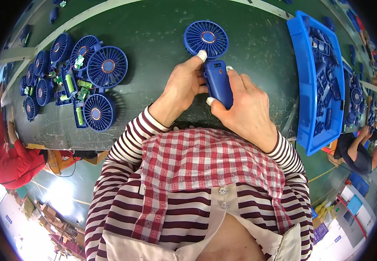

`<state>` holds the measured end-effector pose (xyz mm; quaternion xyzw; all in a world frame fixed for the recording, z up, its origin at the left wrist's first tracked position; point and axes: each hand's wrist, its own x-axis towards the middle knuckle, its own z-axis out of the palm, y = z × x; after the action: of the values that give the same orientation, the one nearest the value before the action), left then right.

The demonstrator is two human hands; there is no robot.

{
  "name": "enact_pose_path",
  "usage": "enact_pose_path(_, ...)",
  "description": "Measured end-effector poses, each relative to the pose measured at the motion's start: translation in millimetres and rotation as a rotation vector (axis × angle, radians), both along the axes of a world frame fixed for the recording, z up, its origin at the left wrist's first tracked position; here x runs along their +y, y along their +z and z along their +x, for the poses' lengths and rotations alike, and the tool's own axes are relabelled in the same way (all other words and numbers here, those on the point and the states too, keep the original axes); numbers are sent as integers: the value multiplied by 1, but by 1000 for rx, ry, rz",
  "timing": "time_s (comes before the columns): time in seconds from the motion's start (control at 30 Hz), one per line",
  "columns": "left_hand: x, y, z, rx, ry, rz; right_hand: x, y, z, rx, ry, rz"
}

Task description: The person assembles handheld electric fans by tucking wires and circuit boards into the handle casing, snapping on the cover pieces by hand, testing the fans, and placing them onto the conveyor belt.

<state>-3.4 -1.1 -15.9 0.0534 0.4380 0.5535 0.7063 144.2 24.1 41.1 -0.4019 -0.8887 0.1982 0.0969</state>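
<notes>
A blue handheld fan lies before me, its round grille head (pixel 206 39) pointing away and its blue handle (pixel 219 85) toward my body. My left hand (pixel 185 85) is closed at the joint between head and handle, thumb near the grille's lower rim. On the handle's right side, my right hand (pixel 244 102) grips with thumb and fingers around the casing. White coverings sit on several fingertips. The handle's upper end shows a small dark window and a round orange-ringed button. The left fingers are partly hidden behind the handle.
At left on the green worktable (pixel 153 35) is a cluster of blue fans (pixel 107 66) with opened handles, green batteries (pixel 70 82) and circuit boards. A blue bin (pixel 303 87) of blue casing parts (pixel 323 82) stands at right. Other people sit at both sides.
</notes>
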Motion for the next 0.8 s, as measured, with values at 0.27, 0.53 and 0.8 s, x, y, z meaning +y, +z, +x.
enact_pose_path(0.27,0,2,0,-31,-1,24,2,-2,-5,-40,24,27)
enact_pose_path(0.53,0,4,0,-30,5,31,2,-11,-5,-23,42,53)
enact_pose_path(0.8,1,4,2,-32,22,29,3,-15,-5,-53,42,43)
